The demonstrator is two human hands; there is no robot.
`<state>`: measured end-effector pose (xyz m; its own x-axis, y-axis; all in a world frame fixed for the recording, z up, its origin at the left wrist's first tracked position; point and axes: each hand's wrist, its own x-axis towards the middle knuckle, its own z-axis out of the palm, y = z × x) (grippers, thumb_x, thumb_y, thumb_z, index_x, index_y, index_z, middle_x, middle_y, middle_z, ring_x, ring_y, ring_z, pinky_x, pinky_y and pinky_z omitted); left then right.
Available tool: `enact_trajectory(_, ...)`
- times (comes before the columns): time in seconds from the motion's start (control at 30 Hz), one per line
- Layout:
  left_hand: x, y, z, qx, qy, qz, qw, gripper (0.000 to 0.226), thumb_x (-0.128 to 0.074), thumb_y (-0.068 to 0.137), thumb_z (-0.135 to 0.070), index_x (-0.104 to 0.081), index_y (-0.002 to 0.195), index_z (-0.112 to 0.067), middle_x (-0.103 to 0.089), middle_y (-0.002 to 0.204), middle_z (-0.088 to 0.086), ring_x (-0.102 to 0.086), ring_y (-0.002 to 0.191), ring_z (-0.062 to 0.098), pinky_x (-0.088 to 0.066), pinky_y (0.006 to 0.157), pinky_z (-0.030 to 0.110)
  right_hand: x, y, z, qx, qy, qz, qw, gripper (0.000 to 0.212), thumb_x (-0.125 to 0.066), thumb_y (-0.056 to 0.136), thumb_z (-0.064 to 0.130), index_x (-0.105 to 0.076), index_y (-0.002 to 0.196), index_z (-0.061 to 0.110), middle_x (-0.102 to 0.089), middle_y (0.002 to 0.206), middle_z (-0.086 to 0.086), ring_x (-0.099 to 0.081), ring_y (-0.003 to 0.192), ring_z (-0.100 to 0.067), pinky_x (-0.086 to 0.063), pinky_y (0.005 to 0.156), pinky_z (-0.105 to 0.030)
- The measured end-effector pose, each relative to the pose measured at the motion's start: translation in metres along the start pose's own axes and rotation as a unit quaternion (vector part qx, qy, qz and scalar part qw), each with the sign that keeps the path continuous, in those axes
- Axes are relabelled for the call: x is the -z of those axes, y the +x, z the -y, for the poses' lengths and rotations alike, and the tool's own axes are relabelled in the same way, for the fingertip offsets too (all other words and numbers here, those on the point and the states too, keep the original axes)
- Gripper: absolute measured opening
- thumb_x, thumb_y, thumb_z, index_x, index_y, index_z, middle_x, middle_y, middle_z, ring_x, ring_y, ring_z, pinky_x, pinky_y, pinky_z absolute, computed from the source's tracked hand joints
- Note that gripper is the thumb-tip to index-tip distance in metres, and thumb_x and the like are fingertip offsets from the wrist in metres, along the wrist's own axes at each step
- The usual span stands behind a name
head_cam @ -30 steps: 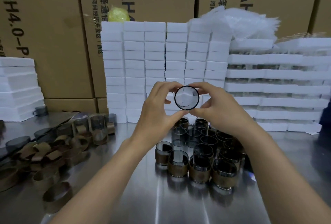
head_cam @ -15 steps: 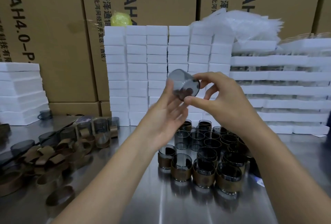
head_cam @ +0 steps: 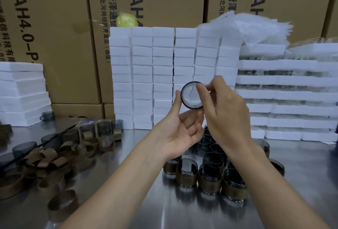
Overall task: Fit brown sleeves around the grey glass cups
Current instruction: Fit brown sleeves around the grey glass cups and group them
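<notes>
Cup [head_cam: 192,95] held end-on, likely for flaw check: right hand [head_cam: 226,117] fingers pinch its rim, left hand [head_cam: 180,133] fingers apart beneath.

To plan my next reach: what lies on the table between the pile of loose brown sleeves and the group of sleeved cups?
Head view: only bare steel table between sleeve pile and sleeved cups; the left forearm crosses above.

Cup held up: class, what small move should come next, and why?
Probably the left hand should reach for one of the loose sleeves piled at left. The cup, pinched by the right hand, shows no sleeve, and the left hand lies open below it.
</notes>
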<state>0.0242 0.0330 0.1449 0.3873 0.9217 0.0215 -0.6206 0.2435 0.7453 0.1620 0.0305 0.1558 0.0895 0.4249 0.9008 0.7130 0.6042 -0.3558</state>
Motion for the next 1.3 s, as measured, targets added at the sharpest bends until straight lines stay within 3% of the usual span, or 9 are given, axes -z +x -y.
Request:
enact_trajectory(0.13,0.004,0.003,0.001,0.001,0.011,0.015,1.0,0.068,-0.067,0.093,-0.07,-0.085,0.106,-0.006,-0.08,0.126,0.004,-0.073,0.114,0.017,-0.043,0.122,0.032,-0.003,-0.002,0.001,-0.005,-0.04,-0.004,0.999,0.059,-0.054,0.089,0.084,-0.045,0.096,0.027,-0.056,0.071,0.016,-0.056,0.064,-0.002,-0.041,0.053,-0.029)
enact_trajectory(0.3,0.004,0.001,0.001,0.003,0.011,0.016,1.0,0.069,-0.076,0.087,-0.069,-0.085,0.1,-0.001,-0.081,0.11,0.005,-0.078,0.087,0.015,-0.06,0.073,0.026,0.004,0.005,-0.006,0.02,0.007,0.009,1.0,0.044,-0.041,0.107,0.064,-0.043,0.084,0.027,-0.048,0.057,0.01,-0.051,0.054,-0.012,-0.032,0.052,-0.033)
enact_trajectory(0.57,0.002,-0.009,-0.013,-0.113,0.083,0.051,0.989,0.051,-0.087,0.086,-0.048,-0.079,0.117,-0.008,-0.078,0.128,0.011,-0.075,0.122,0.026,-0.062,0.085,0.032,0.029,0.022,-0.01,-0.052,0.078,0.169,0.981,0.04,-0.044,0.115,0.04,-0.071,0.091,0.023,-0.075,0.087,0.008,-0.072,0.071,-0.01,-0.05,0.07,-0.038)
enact_trajectory(0.73,0.002,-0.011,-0.019,-0.409,0.426,-0.059,0.805,0.054,-0.098,0.072,-0.04,-0.076,0.121,-0.044,-0.075,0.125,-0.013,-0.07,0.122,0.011,-0.061,0.099,0.036,0.041,0.024,-0.009,-0.063,0.133,0.243,0.959,0.039,-0.045,0.107,0.063,-0.077,0.117,0.043,-0.074,0.102,0.029,-0.071,0.091,0.0,-0.053,0.077,-0.035)
enact_trajectory(0.87,0.004,-0.01,-0.018,-0.499,0.497,-0.072,0.706,0.063,-0.097,0.08,-0.024,-0.07,0.135,-0.037,-0.065,0.131,-0.016,-0.063,0.127,0.006,-0.059,0.095,0.026,0.04,0.023,0.0,-0.011,0.158,0.246,0.956,0.019,-0.065,0.099,0.066,-0.071,0.117,0.061,-0.071,0.121,0.035,-0.07,0.106,0.001,-0.055,0.085,-0.034)
enact_trajectory(0.97,0.004,-0.011,-0.017,-0.512,0.514,-0.085,0.683,0.066,-0.092,0.082,-0.012,-0.068,0.14,-0.031,-0.062,0.135,-0.013,-0.06,0.13,0.008,-0.058,0.096,0.03,0.04,0.022,0.005,0.017,0.136,0.218,0.966,0.023,-0.078,0.089,0.063,-0.065,0.108,0.069,-0.066,0.12,0.044,-0.069,0.105,0.008,-0.047,0.081,-0.018)
enact_trajectory(1.1,0.003,-0.012,-0.01,-0.526,0.539,-0.065,0.655,0.07,-0.093,0.079,-0.007,-0.068,0.141,-0.028,-0.062,0.135,-0.011,-0.061,0.131,0.015,-0.057,0.096,0.033,0.036,0.018,0.005,-0.026,0.127,0.186,0.974,0.054,-0.076,0.068,0.081,-0.069,0.104,0.041,-0.071,0.108,0.029,-0.072,0.091,0.0,-0.052,0.068,-0.02)
enact_trajectory(1.2,0.003,-0.011,-0.008,-0.546,0.54,-0.034,0.64,0.066,-0.096,0.08,-0.02,-0.068,0.139,-0.028,-0.063,0.134,-0.014,-0.062,0.131,0.016,-0.055,0.095,0.026,0.033,0.021,0.006,-0.068,0.178,0.153,0.97,0.046,-0.07,0.091,0.07,-0.067,0.094,0.024,-0.073,0.097,0.01,-0.072,0.081,-0.018,-0.057,0.073,-0.044)
enact_trajectory(1.3,0.0,-0.01,-0.009,-0.531,0.5,-0.032,0.684,0.068,-0.098,0.08,-0.024,-0.068,0.14,-0.03,-0.065,0.134,-0.015,-0.062,0.132,0.013,-0.059,0.096,0.029,0.038,0.027,0.002,-0.086,0.199,0.178,0.96,0.037,-0.053,0.109,0.055,-0.074,0.103,0.025,-0.077,0.105,0.01,-0.073,0.092,-0.013,-0.059,0.068,-0.034)
